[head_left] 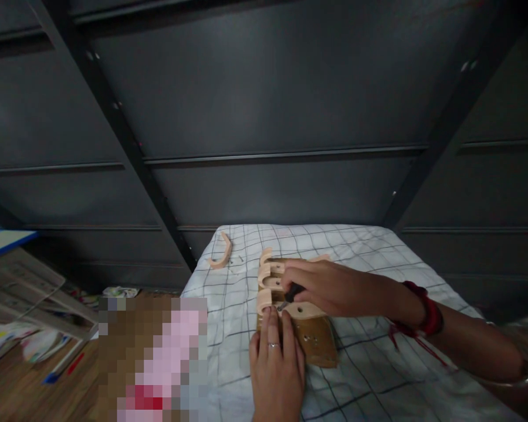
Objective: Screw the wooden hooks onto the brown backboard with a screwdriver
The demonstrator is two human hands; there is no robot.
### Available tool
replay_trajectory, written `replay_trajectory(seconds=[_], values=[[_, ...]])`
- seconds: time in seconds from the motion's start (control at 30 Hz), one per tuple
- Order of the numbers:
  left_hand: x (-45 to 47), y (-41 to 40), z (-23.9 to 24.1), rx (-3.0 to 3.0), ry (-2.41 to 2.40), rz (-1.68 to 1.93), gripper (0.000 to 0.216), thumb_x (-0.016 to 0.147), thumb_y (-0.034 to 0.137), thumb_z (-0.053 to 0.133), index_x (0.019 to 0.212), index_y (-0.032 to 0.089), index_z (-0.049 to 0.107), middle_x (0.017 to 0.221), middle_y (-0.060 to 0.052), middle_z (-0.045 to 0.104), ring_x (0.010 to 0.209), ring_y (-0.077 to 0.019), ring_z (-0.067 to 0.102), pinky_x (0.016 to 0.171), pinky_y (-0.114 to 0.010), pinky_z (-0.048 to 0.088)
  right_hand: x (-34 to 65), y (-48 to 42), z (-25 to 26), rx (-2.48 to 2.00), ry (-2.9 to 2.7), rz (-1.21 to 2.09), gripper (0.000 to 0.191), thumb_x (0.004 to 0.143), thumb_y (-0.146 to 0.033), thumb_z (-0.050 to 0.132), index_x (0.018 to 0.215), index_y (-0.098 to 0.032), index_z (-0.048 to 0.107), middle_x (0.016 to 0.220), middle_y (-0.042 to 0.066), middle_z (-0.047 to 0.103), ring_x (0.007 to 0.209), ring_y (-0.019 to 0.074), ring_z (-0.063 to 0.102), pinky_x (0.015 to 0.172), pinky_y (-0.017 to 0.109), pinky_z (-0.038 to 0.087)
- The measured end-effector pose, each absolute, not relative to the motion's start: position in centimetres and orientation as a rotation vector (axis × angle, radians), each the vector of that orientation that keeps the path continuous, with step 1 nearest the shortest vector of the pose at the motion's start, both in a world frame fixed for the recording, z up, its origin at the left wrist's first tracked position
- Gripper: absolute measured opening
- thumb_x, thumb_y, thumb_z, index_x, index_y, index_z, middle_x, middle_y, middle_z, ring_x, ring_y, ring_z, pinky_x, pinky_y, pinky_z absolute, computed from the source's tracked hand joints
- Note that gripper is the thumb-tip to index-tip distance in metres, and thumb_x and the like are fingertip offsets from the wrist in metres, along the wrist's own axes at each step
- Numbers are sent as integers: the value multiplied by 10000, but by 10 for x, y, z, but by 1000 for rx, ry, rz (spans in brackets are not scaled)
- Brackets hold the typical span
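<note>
Brown board (321, 351) with pale curved wooden pieces (265, 299) on checked white cloth (356, 390), left hand (276, 366) on the board with slightly spread fingers, right hand (311, 282) just beyond, fingers pinching a dark-handled screwdriver (294, 292), loose curved piece (227, 250) farther off to the left, dark panelled wall (290, 193) behind.

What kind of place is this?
Likely an indoor living space, perhaps a bedroom, used as a makeshift workspace: a checked cloth spread under the woodwork, dark panelling behind it, and a wood-look floor at lower left.
</note>
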State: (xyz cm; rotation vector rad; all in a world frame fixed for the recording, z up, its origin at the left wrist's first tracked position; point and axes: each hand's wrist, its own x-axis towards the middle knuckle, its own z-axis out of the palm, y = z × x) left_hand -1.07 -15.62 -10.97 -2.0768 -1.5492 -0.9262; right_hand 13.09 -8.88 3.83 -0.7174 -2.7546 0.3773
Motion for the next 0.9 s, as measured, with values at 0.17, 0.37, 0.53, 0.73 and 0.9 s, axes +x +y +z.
replay_trajectory(seconds=[0.17, 0.37, 0.53, 0.73, 0.9], values=[[-11, -156, -109, -2087, -1532, -904, 332, 815, 180, 378, 1096, 113, 541, 1149, -128, 561, 1088, -224, 480, 804, -346, 353, 114, -89, 21, -1092, -2547, 67, 57, 813, -185, 434, 803, -175, 489, 761, 13, 594, 670, 136, 534, 594, 258, 356], [-12, -156, -108, -2074, -1516, -910, 325, 821, 176, 366, 1077, 115, 555, 1135, -126, 571, 1075, -221, 490, 805, -340, 355, 121, -88, 28, -1110, -2597, 224, 143, 810, -272, 479, 900, -161, 477, 789, 32, 573, 681, 147, 529, 586, 261, 370], [-11, -155, -108, -2071, -1529, -916, 325, 824, 173, 356, 1071, 114, 560, 1126, -130, 575, 1069, -225, 494, 795, -345, 362, 132, -92, 43, -691, -2778, 499, 139, 836, -90, 371, 929, -149, 456, 964, 69, 523, 866, 124, 492, 733, 239, 382], [-11, -156, -108, -2079, -1525, -891, 336, 824, 163, 348, 1090, 112, 547, 1139, -126, 568, 1090, -224, 477, 798, -346, 364, 112, -91, 17, -1058, -2523, -6, 67, 795, -182, 471, 729, -188, 472, 669, -19, 563, 609, 109, 512, 578, 233, 343], [-12, -157, -108, -2080, -1546, -879, 335, 825, 174, 355, 1093, 119, 547, 1154, -126, 558, 1095, -227, 473, 793, -349, 368, 105, -85, 8, -1484, -2346, -335, 204, 831, -337, 445, 782, -159, 533, 570, 34, 586, 484, 151, 509, 453, 266, 240]])
